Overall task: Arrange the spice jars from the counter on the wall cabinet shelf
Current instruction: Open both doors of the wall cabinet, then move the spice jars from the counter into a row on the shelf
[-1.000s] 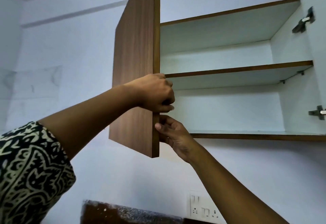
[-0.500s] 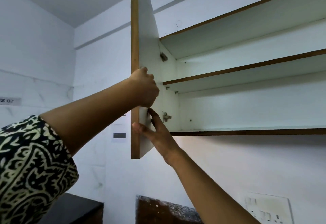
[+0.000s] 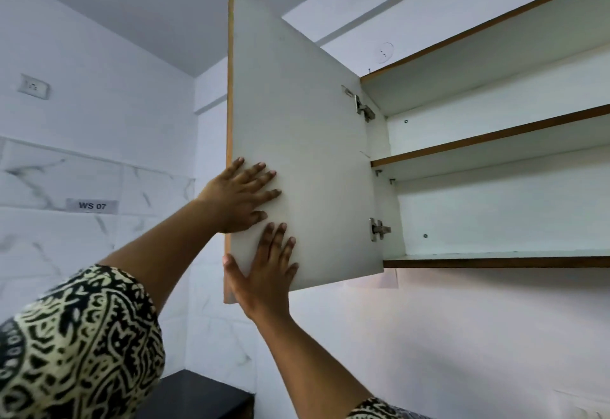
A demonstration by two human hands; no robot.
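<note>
The wall cabinet stands open, its white shelves (image 3: 495, 255) bare with brown front edges. Its left door (image 3: 310, 128) is swung wide, white inner face towards me. My left hand (image 3: 239, 199) presses flat on that inner face near the door's free edge, fingers straight and spread. My right hand (image 3: 264, 273) lies flat just below it at the door's lower corner, thumb at the bottom edge. No spice jars are in view.
Two metal hinges (image 3: 378, 229) join the door to the cabinet side. A dark counter corner (image 3: 198, 392) shows at the bottom. The left wall is marble tile with a "WS 07" label (image 3: 91, 205) and a socket (image 3: 34, 86).
The door has swung further open to the left. My left hand let go of the door's edge and now lies flat on its inner face; my right hand flattened there too.
</note>
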